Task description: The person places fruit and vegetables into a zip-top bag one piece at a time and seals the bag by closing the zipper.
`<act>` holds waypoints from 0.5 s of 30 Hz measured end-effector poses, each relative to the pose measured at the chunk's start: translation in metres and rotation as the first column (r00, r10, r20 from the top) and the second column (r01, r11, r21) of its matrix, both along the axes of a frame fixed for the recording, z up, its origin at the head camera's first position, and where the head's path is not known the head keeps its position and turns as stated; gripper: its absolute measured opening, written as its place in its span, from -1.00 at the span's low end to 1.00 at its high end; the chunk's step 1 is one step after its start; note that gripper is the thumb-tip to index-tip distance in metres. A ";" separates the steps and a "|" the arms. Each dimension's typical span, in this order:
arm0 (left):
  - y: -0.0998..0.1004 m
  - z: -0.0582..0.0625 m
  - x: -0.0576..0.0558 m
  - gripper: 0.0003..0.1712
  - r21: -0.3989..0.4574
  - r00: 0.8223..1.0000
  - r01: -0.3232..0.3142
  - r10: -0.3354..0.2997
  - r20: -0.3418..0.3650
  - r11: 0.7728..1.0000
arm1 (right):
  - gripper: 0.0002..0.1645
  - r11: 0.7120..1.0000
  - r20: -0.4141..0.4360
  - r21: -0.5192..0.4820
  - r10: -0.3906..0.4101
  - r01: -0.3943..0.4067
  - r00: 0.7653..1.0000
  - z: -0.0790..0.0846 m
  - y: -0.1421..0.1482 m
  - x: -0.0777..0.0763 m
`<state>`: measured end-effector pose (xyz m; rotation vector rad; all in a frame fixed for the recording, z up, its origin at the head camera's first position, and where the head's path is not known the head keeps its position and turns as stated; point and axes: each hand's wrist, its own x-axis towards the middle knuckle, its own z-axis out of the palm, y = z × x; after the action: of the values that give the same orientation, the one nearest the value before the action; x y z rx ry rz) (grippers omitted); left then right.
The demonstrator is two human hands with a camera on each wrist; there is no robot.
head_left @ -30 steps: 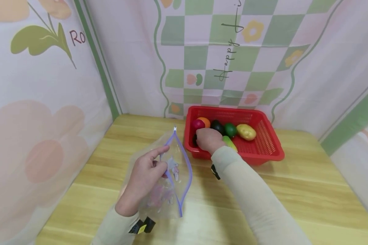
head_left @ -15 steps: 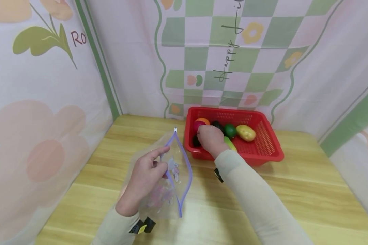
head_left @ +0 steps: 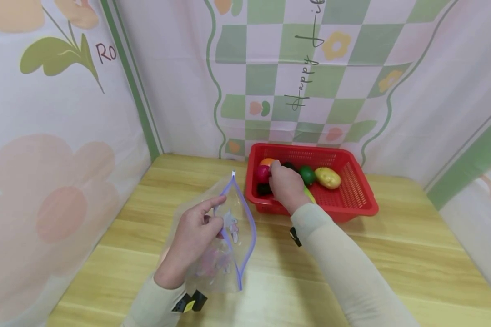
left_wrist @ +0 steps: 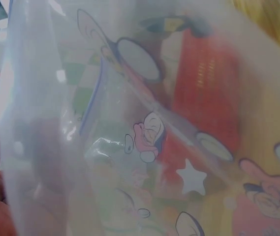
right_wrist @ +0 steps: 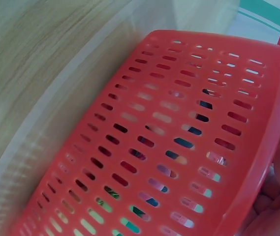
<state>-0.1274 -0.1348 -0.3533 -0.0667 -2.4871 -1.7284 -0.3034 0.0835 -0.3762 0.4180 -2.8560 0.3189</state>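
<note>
Right of center, a right hand beside a round magenta item in a red plastic basket.
Grip of its fingers cannot be told; left of center, the left hand pinches a clear, purple-edged plastic bag.

Cream sleeves end in plain cuffs — a boxy black device with a yellow patch sits by the left one, a black piece by the right.
</note>
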 end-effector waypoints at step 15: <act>-0.001 0.001 0.001 -0.44 0.028 1.000 0.007 -0.007 0.002 1.000 | -0.37 1.000 0.197 -0.018 0.022 -0.019 0.980 -0.001 -0.001 0.000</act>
<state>-0.1269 -0.1357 -0.3523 -0.0719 -2.4658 -1.7668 -0.3035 0.0827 -0.3774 0.4350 -3.0416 0.4082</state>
